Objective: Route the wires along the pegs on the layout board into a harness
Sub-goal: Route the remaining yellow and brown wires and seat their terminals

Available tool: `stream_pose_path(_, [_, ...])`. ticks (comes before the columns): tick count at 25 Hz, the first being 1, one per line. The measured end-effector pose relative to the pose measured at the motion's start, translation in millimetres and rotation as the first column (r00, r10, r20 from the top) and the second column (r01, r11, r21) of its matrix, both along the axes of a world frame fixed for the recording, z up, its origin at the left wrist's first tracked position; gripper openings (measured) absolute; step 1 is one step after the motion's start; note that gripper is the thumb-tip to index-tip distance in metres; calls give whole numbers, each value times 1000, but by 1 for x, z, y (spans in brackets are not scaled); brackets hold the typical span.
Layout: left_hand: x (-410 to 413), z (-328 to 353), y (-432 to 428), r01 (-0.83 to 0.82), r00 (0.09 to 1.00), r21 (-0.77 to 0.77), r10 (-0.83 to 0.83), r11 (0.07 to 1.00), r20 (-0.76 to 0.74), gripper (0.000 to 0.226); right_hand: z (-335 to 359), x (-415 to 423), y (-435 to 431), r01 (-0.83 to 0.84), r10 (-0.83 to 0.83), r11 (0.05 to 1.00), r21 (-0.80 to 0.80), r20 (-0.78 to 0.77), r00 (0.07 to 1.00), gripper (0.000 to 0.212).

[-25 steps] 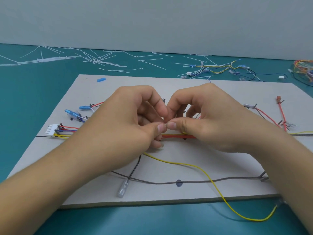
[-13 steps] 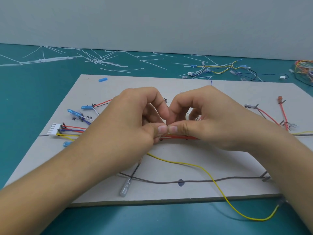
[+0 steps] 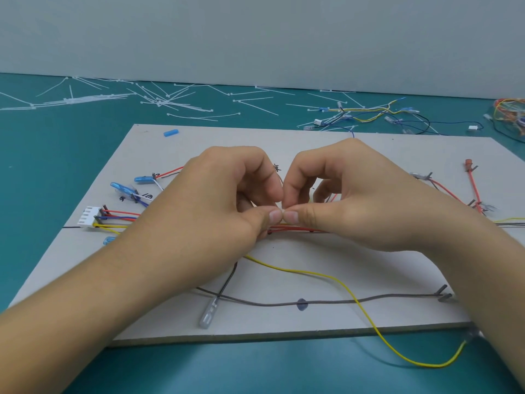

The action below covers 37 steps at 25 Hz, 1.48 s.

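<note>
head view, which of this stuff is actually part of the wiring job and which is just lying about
In the job: layout board, red wire bundle, yellow wire, grey wire, white connector, left hand and right hand pinching a small pale piece above it.
Lying about: loose cable ties, blue cap, spare harness, wire tangle at far right.

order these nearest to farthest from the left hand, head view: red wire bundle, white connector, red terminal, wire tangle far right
1. red wire bundle, just under the left hand thumb
2. white connector, board's left edge
3. red terminal, board's far right
4. wire tangle, table's back right corner
</note>
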State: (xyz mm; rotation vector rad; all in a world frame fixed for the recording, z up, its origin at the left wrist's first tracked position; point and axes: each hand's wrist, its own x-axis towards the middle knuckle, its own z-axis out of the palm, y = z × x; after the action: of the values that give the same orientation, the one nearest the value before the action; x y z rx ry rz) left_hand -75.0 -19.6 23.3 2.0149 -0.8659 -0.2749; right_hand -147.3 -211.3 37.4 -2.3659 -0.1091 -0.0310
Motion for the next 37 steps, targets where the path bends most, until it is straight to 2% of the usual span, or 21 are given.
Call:
stream_pose_path(4, [0, 1, 0, -1, 1000, 14, 1, 1000, 12, 13, 1, -1, -4, -29, 29, 1000, -1, -16, 999, 11])
stream_pose_path(9, [0, 3, 2, 12, 996, 75, -19, 997, 89, 6, -1, 0, -3, -30, 30, 1000, -4, 43, 999, 5])
stream_pose_path(12, [-1, 2, 2, 1, 994, 50, -6, 999, 111, 6, -3, 1, -4, -22, 20, 999, 29, 77, 997, 7])
stream_pose_path(17, [-3, 0, 0, 21, 997, -12, -21, 1000, 70, 7, -5, 2, -4, -46, 41, 998, 42, 108, 993, 9])
stream_pose_path(24, [0, -2, -2, 44, 998, 7, -44, 999, 45, 11, -2, 1, 1, -47, 33, 997, 66, 196, 980, 9])
stream_pose_path(27, [1, -1, -1, 50, 997, 29, -52, 998, 52, 14, -3, 1, 2, -22, 10, 998, 64, 194, 981, 3])
stream_pose_path(34, [4, 0, 0, 27, 1000, 51, -26, 998, -11, 13, -4, 2, 6, -6, -4, 999, 37, 243, 970, 16])
stream_pose_path(37, [4, 0, 0, 18, 999, 70, -21, 997, 32, 15, -4, 2, 5, 19, -24, 1000, 20, 255, 967, 16])
